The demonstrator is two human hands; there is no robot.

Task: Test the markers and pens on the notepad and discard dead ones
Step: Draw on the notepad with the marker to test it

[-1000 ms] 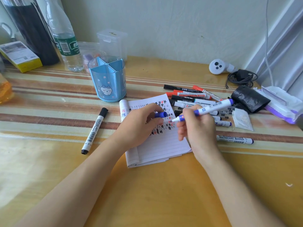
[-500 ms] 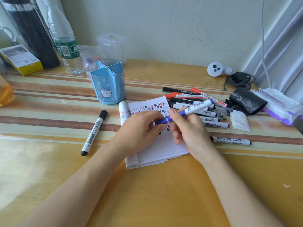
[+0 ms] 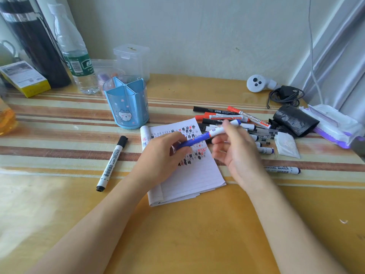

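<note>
The fingers [image 3: 178, 140] of the left hand [image 3: 164, 157] are curled round the blue capped end of a whiteboard marker [image 3: 199, 139]. The thumb sits under it, so this hand alone seems to carry the marker's weight. The grip at the cap makes sense if the cap is being pushed on or pulled off, since that is the part that has to be steadied. The right hand [image 3: 239, 155] is beside it with its fingers loosely spread and nothing closed in them. Motion blur hides whether its top fingertip rests on the white barrel or is just clear of it. The marker hangs tilted above the upper half of the notepad [image 3: 195, 175], cap end low and to the left, and its blue tail plug points up and right toward the pile of markers [image 3: 221, 116]. It has a long deep-blue cap, a white barrel with a small label block, and a blue end. No tip is exposed, so no ink can reach the paper at this moment. The notepad lies flat on the table [image 3: 177, 234] directly under both hands, its top lines crowded with black, red and blue test marks and its lower lines bare. Untested stock probably stays in the pile on the right. One black-capped marker [image 3: 112, 163] lies well apart on the left near the blue pen holder [image 3: 126, 103], and this may be a sorted-out one.
</note>
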